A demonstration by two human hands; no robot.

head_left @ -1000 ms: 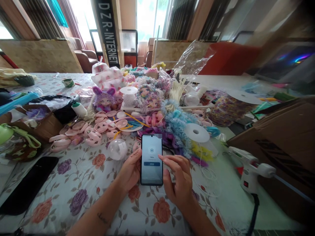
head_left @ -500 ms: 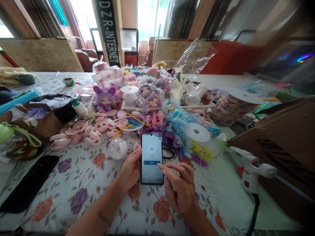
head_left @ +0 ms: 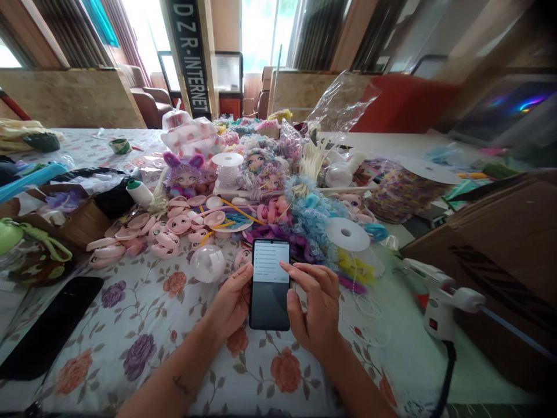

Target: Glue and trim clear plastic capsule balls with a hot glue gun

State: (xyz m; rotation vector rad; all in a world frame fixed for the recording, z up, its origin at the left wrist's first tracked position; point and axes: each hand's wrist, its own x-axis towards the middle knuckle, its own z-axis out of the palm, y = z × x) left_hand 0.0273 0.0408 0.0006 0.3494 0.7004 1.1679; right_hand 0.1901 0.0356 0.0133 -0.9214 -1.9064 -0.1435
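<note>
Gripping the phone [head_left: 270,307] by its left edge, your left hand [head_left: 230,302] has it over the flower-patterned table [head_left: 187,325]. Your right hand [head_left: 317,302] holds nothing, fingers [head_left: 324,276] half bent, index at the screen [head_left: 266,261]. Beyond lie a clear ball [head_left: 208,264], pink doll faces [head_left: 165,239] and, rightward, a glue gun [head_left: 439,316].

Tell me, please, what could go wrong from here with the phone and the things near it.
The phone might slip, as it seems held mainly at its left side by the left hand.
The right hand has a finger over the lit screen, so a stray tap is possible.
The clear ball beside the left hand could roll if nudged.
</note>
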